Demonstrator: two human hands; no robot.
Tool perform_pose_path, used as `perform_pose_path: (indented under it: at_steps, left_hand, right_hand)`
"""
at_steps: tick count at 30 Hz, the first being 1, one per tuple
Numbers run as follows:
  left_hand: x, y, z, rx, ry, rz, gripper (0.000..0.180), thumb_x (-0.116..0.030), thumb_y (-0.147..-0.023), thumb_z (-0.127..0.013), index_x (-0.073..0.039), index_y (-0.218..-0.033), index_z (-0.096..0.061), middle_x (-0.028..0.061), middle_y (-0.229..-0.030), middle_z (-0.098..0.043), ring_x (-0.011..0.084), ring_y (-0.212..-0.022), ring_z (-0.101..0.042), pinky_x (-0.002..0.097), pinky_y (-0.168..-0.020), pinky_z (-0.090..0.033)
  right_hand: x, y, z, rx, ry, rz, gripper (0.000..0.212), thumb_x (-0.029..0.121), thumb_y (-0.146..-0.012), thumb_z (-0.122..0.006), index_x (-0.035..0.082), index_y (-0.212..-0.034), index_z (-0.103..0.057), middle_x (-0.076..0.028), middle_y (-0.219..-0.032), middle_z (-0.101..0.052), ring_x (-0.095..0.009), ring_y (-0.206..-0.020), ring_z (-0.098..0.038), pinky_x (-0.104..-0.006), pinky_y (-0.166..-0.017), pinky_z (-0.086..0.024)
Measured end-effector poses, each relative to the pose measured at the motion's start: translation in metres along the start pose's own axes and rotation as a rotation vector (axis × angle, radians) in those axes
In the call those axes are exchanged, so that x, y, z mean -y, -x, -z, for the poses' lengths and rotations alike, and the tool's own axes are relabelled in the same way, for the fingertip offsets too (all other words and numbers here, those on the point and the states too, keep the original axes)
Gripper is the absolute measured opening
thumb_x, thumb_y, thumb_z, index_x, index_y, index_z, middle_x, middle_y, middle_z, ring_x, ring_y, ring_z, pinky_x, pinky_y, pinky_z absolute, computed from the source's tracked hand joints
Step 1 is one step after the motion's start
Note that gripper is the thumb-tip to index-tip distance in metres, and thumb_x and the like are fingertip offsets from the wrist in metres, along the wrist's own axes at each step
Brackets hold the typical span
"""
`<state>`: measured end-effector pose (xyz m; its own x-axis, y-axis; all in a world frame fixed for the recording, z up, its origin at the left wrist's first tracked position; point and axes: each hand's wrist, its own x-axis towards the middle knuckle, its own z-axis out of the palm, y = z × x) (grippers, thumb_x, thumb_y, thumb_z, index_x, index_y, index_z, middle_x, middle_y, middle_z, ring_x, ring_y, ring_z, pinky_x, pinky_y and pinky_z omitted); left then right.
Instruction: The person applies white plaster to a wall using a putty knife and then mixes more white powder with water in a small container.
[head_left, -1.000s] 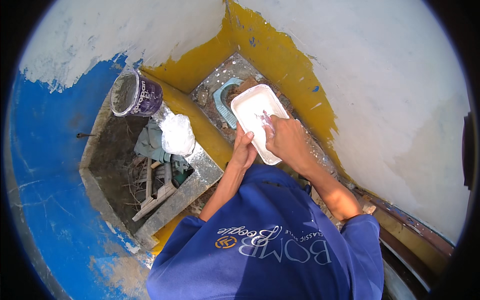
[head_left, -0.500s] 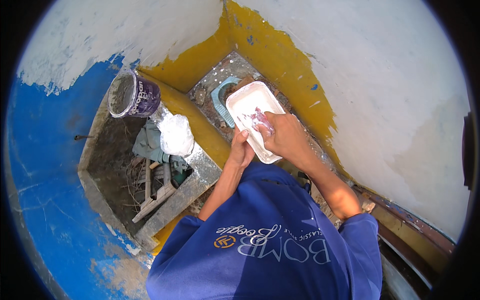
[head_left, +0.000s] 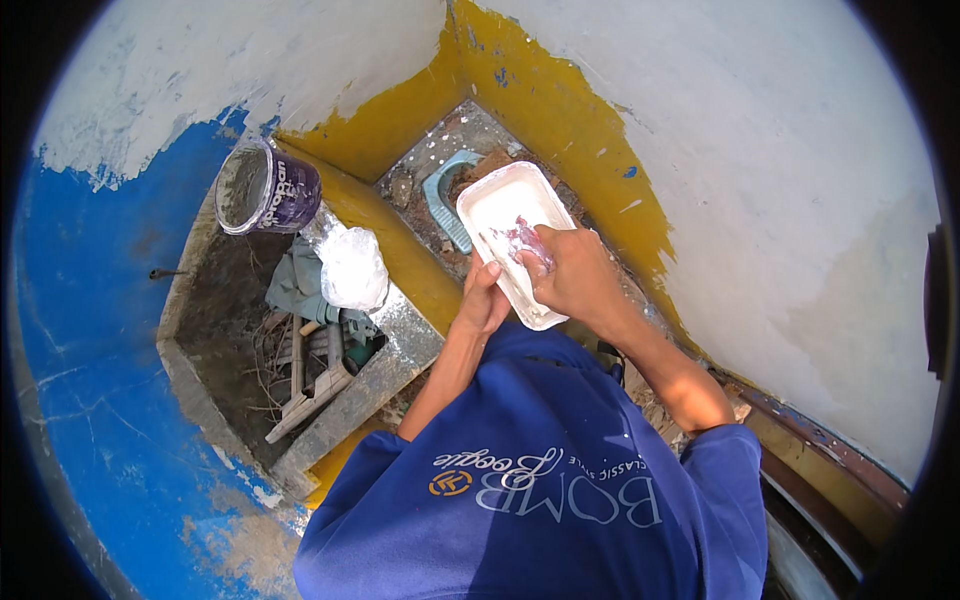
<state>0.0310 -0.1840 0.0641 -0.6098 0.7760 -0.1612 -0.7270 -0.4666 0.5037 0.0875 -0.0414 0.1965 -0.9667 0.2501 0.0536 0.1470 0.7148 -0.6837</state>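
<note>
In front of my body, a white rectangular tray [head_left: 538, 318] is tilted, with wet-looking white material inside. My left hand [head_left: 485, 298] is closed on its near left side, thumb at the rim. My right hand [head_left: 582, 280] reaches over the tray's right edge and grips a crumpled purplish-red piece [head_left: 522, 240] smeared with white; whether it is cloth or plastic I cannot tell. That piece lies against the white material inside the tray. The right fingertips are partly hidden behind the hand.
To the left, a purple bucket [head_left: 292, 195] and a white plastic bag [head_left: 353, 270] rest on the ledge of a concrete basin [head_left: 405, 345]. The basin contains green cloth [head_left: 293, 282] and wood scraps [head_left: 312, 400]. A light-blue squat toilet [head_left: 438, 200] lies beyond the tray, between yellow-and-white walls.
The tray has shifted slightly to the right, and my right hand with the purplish-red piece has moved a little right with it. Both grips look the same.
</note>
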Motion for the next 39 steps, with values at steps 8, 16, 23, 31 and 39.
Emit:
perform_pose_path:
  at_steps: [8, 16, 23, 31, 39]
  left_hand:
    - [0.004, 0.001, 0.004, -0.008, 0.029, 0.033, 0.092, -0.033, -0.080, -0.074, -0.009, -0.151, -0.021, 0.0138, -0.143, -0.041, 0.0278, -0.133, -0.045, 0.0435, -0.113, -0.039]
    - [-0.001, -0.003, 0.000, -0.028, 0.006, 0.010, 0.094, -0.033, -0.078, -0.075, -0.005, -0.150, -0.020, 0.0150, -0.143, -0.042, 0.0273, -0.132, -0.046, 0.0418, -0.111, -0.041]
    - [0.000, 0.001, -0.004, -0.038, 0.006, -0.005, 0.092, -0.033, -0.076, -0.076, -0.005, -0.148, -0.025, 0.0130, -0.140, -0.045, 0.0260, -0.130, -0.047, 0.0407, -0.111, -0.041]
    - [0.008, -0.001, 0.002, -0.038, 0.011, -0.003, 0.095, -0.033, -0.075, -0.078, -0.006, -0.149, -0.025, 0.0120, -0.141, -0.044, 0.0254, -0.131, -0.047, 0.0408, -0.112, -0.040]
    - [0.012, 0.000, -0.003, -0.082, -0.019, -0.022, 0.098, -0.038, -0.074, -0.078, -0.005, -0.150, -0.025, 0.0105, -0.144, -0.043, 0.0257, -0.133, -0.045, 0.0415, -0.112, -0.039]
  right_hand:
    - [-0.013, 0.002, 0.001, 0.042, -0.001, -0.048, 0.020, 0.013, -0.081, -0.068, -0.006, -0.085, -0.064, -0.028, -0.067, -0.060, -0.047, -0.065, -0.061, -0.0512, -0.060, -0.047]
    - [-0.009, -0.003, -0.005, 0.007, 0.037, -0.013, 0.016, 0.010, -0.082, -0.064, -0.006, -0.085, -0.063, -0.028, -0.065, -0.061, -0.045, -0.064, -0.063, -0.0512, -0.062, -0.049]
    - [-0.004, -0.008, 0.001, 0.009, 0.030, -0.097, 0.020, 0.012, -0.082, -0.064, -0.006, -0.090, -0.066, -0.029, -0.068, -0.062, -0.045, -0.066, -0.064, -0.0509, -0.063, -0.051]
    - [0.000, -0.015, -0.007, -0.048, 0.052, -0.135, 0.020, 0.013, -0.081, -0.066, -0.007, -0.083, -0.062, -0.030, -0.066, -0.060, -0.048, -0.066, -0.061, -0.0527, -0.063, -0.048]
    - [-0.004, -0.027, -0.017, -0.118, 0.041, -0.145, 0.020, 0.012, -0.079, -0.065, -0.008, -0.080, -0.063, -0.030, -0.066, -0.059, -0.048, -0.063, -0.060, -0.0527, -0.062, -0.048]
